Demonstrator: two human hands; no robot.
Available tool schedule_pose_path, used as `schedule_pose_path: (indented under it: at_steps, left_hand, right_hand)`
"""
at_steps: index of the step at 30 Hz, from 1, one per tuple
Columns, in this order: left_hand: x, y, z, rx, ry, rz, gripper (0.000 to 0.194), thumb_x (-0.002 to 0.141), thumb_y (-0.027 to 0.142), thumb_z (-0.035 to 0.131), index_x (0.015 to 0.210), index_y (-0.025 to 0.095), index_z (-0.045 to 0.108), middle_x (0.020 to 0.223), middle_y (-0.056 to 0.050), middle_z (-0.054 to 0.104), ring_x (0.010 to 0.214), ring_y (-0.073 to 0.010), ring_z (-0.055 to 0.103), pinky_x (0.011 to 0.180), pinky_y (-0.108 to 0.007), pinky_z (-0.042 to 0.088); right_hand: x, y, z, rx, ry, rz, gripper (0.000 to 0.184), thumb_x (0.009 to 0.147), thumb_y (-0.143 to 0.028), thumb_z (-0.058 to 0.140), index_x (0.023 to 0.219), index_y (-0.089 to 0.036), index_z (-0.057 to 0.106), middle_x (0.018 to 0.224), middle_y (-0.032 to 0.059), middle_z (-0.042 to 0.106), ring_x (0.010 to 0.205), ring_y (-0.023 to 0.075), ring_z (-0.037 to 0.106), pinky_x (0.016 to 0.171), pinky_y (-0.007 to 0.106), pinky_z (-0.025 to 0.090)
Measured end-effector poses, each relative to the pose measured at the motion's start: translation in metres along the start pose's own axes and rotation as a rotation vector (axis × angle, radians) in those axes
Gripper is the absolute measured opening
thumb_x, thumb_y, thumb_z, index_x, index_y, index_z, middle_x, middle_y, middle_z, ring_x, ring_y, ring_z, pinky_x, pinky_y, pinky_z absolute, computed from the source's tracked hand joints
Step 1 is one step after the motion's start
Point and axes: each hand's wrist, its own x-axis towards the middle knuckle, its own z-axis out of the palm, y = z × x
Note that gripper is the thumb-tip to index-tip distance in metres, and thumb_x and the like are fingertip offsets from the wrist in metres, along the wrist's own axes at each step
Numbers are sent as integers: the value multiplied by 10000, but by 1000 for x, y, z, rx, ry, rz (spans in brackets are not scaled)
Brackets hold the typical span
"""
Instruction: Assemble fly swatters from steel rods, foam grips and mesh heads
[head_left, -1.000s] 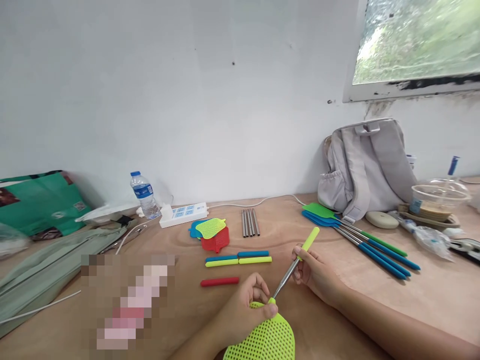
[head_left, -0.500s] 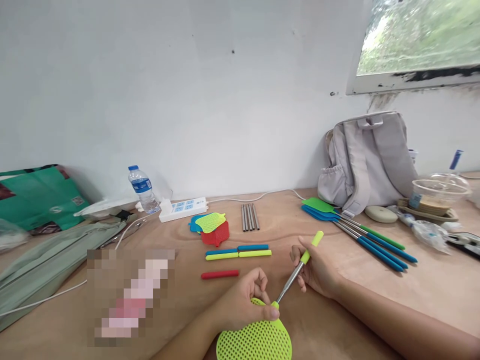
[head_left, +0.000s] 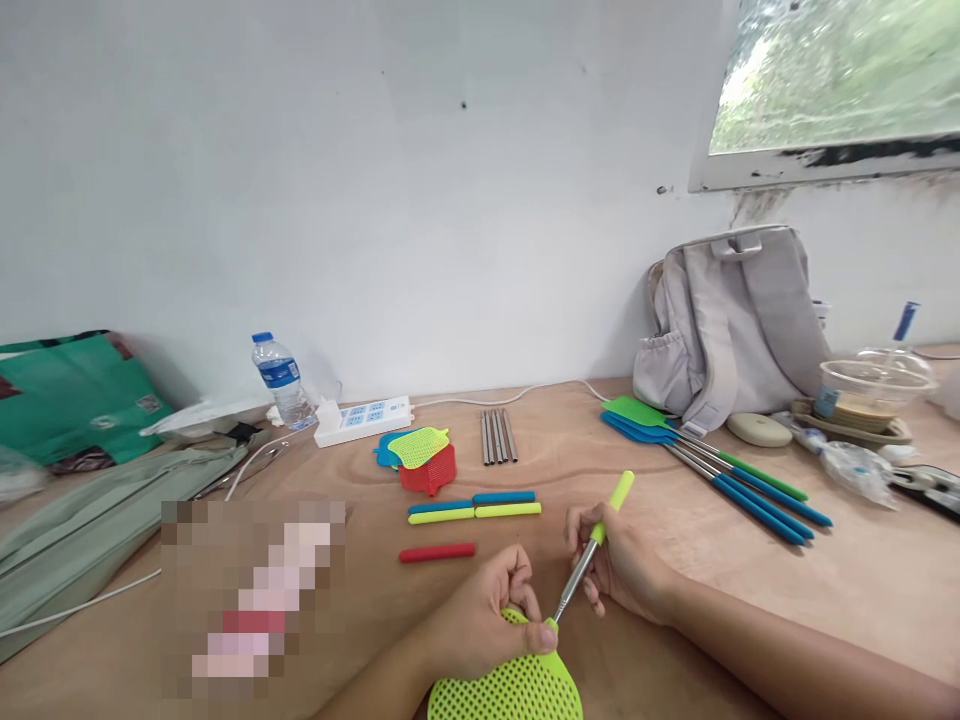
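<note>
Between the left grip [head_left: 476, 620] and the right grip [head_left: 634, 565], a yellow-green swatter [head_left: 514, 690] slants upward to the right. The left grip is pinched shut by its thumb at the neck of the mesh, its remaining fingers loosely curled; the right is closed where the metal rod [head_left: 576, 580] enters the swatter's handle, its lower fingers slack. Holding it at two spots probably keeps the rod in line, though the left thumb covers the neck, so how rod and mesh meet is hard to tell. Ahead of the left grip lie a red handle [head_left: 437, 552] and blue and yellow handles [head_left: 508, 510]; beyond these, steel rods [head_left: 499, 437] and overlapping mesh heads [head_left: 422, 449], apparently grouped by kind. Fanned swatters [head_left: 757, 508] lie well right of the right grip, leaving it room to swing outward. The surface [head_left: 555, 440] ends at the wall [head_left: 525, 250] ahead; its near edge is out of view
</note>
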Motion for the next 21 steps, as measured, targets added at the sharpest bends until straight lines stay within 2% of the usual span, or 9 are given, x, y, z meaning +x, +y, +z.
schedule_pose_path:
  at_steps: [13,16,21]
  left_hand:
    - [1,-8,1,-14,37,39,504,597,380,747,687,214,280,612,74,496,553,-56,432,495,-181,290]
    - [2,-7,2,-17,42,49,507,590,371,754,681,212,281,595,78,500,538,-49,420,489,-178,283]
    - [6,-1,2,-65,25,55,545,560,366,774,682,213,266,584,82,534,516,-39,411,489,-172,271]
  right_hand:
    - [1,0,-2,-44,-121,15,259,720,-390,331,616,-179,440,493,-12,516,284,131,497,248,220,377]
    - [4,3,-5,-72,-148,-28,269,722,-410,335,611,-183,428,501,-14,511,294,125,488,248,221,372]
    - [2,-5,-16,-178,-111,-188,246,720,-418,429,646,-184,438,478,-50,465,272,75,404,252,172,262]
